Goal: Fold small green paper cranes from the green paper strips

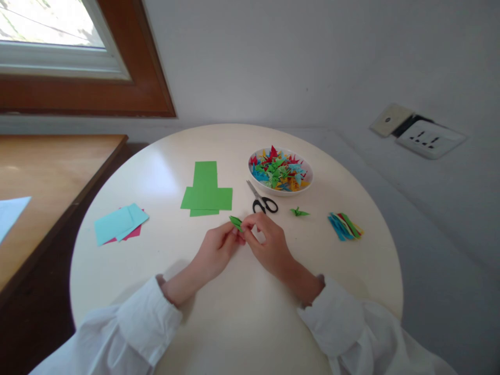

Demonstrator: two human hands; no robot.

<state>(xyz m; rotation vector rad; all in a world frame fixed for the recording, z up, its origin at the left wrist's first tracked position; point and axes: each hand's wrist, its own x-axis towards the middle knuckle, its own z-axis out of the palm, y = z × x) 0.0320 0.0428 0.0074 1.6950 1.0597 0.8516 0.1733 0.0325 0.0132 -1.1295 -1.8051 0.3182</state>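
A small folded piece of green paper is pinched between my two hands above the middle of the table. My left hand grips it from the left with closed fingers. From the right, my right hand pinches its near end between thumb and fingers, and the fingertips hide part of the fold. Just beyond my right hand lie scissors with black handles, their tips pointing away. One green paper crane rests to the right of the scissors. Several green paper sheets overlap beyond my left hand.
A white bowl full of colourful paper cranes stands at the back of the round table. Light blue sheets over red ones lie at left, coloured paper strips at right. Beyond are a wall and a wall socket.
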